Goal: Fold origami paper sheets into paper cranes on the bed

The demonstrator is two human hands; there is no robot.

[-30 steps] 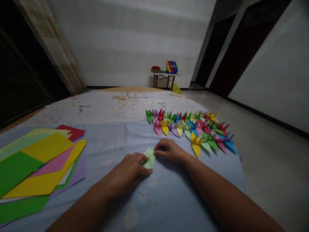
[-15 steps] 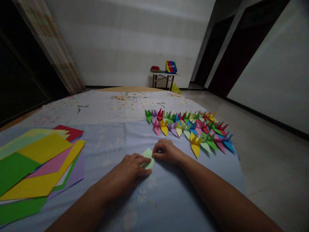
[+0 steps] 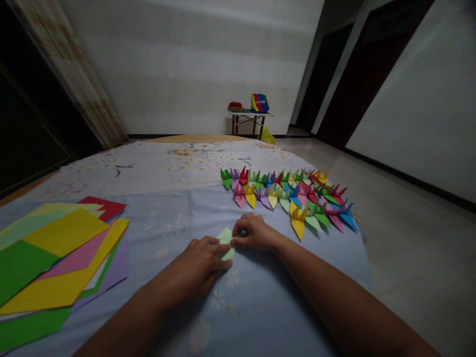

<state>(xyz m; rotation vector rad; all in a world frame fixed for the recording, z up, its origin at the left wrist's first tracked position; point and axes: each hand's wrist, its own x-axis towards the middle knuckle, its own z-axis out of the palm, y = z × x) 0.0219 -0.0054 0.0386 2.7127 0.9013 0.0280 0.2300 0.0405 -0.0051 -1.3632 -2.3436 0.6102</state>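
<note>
A small folded piece of light green paper point(image 3: 225, 236) lies on the tablecloth in front of me, its top corner pointing away. My left hand point(image 3: 203, 258) rests across its left part, index finger and thumb apart and pressing it down; the other fingers are partly hidden. At the paper's right edge, my right hand point(image 3: 253, 232) is closed, with thumb and index finger pinched on the edge. Both hands cover part of the paper, so its full folded shape is hidden. Beyond my right hand stand several rows of folded paper cranes point(image 3: 297, 220) in many colours.
On the left lies a spread stack of coloured paper sheets point(image 3: 70, 233). A blue floral tablecloth point(image 3: 167, 213) covers the round table. Against the far wall, a small table point(image 3: 249, 114) holds a multicoloured bag point(image 3: 260, 103) and a red item. A yellow plastic bag point(image 3: 267, 136) sits on the floor.
My right thumb and fingers have come slightly further left over the paper's edge, close to my left index finger. The view has shifted slightly. My left hand stays on the paper.
</note>
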